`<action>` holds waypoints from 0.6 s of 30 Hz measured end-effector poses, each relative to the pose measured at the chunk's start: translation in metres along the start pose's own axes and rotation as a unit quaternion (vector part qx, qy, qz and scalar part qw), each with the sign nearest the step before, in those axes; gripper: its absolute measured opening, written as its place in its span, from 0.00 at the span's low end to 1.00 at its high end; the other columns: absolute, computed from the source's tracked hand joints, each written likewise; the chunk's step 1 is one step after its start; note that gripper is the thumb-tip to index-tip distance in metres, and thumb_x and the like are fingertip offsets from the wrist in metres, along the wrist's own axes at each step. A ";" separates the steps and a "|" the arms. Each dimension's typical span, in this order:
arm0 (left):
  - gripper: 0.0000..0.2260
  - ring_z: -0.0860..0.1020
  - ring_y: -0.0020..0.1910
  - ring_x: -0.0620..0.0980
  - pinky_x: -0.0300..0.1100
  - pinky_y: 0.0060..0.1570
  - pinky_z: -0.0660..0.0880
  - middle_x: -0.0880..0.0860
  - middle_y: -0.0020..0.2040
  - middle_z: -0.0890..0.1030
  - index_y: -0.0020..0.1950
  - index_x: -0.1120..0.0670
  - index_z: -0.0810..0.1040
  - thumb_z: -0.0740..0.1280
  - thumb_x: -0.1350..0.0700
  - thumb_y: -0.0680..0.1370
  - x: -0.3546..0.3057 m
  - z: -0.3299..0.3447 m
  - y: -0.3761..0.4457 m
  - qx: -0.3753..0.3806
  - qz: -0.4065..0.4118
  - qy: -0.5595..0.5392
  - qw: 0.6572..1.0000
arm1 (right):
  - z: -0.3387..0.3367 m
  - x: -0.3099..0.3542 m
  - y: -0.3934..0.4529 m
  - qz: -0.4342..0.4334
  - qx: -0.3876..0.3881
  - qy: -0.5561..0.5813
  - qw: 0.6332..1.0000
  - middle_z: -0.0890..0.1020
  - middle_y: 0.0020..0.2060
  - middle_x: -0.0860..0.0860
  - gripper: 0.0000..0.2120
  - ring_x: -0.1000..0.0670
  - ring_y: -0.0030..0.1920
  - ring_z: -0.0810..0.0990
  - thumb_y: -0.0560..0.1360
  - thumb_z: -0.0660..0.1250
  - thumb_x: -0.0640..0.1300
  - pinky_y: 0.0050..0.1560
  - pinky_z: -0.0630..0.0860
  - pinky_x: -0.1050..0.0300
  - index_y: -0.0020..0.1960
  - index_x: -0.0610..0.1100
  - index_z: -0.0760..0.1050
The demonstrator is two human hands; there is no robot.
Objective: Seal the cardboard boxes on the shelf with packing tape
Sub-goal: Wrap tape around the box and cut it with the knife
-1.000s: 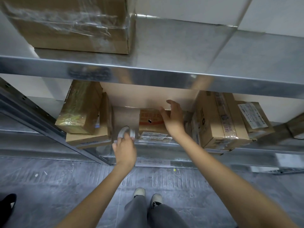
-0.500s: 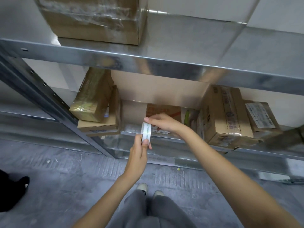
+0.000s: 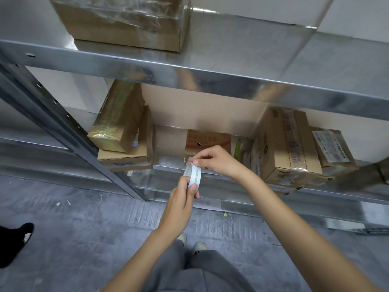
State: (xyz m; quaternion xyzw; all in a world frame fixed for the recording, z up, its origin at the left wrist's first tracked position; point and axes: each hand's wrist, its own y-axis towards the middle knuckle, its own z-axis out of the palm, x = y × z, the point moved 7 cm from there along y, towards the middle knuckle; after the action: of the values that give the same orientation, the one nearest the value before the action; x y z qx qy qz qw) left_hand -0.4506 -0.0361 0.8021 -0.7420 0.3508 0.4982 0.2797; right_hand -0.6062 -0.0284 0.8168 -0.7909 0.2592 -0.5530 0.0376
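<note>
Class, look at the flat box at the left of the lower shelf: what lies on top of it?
A tape-wrapped parcel leans on the flat box. Whatever is beneath the parcel stays hidden.

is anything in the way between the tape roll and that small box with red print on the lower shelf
Nothing visible. The tape roll, held by the left hand, sits just in front of the small box; only the right hand, pinching the tape end, lies between.

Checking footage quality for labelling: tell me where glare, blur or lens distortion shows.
Head view: glare streaks the metal shelf beam; wide-angle bending curves the shelf lines; frame edges look soft; the tape roll and both hands stay fairly sharp.
</note>
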 end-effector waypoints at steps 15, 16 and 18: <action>0.09 0.79 0.29 0.52 0.42 0.40 0.75 0.54 0.27 0.79 0.50 0.55 0.73 0.58 0.51 0.83 -0.013 -0.012 0.030 0.024 -0.036 -0.044 0.998 | -0.013 -0.004 0.001 0.032 -0.122 -0.015 0.992 0.80 0.49 0.48 0.05 0.51 0.51 0.75 0.80 0.63 0.41 0.52 0.70 0.59 0.51 0.42 0.77; 0.11 0.79 0.29 0.52 0.42 0.41 0.75 0.55 0.27 0.79 0.50 0.57 0.73 0.58 0.51 0.83 -0.013 -0.013 0.038 0.031 -0.050 -0.041 0.997 | -0.023 0.001 0.004 0.031 -0.130 -0.016 0.991 0.80 0.48 0.48 0.06 0.51 0.50 0.75 0.80 0.63 0.42 0.49 0.68 0.60 0.52 0.42 0.77; 0.13 0.79 0.27 0.51 0.43 0.40 0.77 0.55 0.27 0.79 0.50 0.59 0.74 0.59 0.49 0.83 -0.007 -0.012 0.051 0.043 -0.087 -0.053 0.994 | -0.042 0.015 0.012 0.016 -0.133 -0.043 0.990 0.79 0.42 0.50 0.04 0.50 0.47 0.76 0.80 0.63 0.43 0.47 0.69 0.59 0.49 0.44 0.76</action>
State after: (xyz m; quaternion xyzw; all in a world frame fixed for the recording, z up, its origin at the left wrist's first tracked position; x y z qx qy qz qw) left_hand -0.4865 -0.0739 0.8090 -0.7293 0.2903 0.4951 0.3724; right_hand -0.6444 -0.0365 0.8416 -0.8074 0.3415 -0.4786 -0.0482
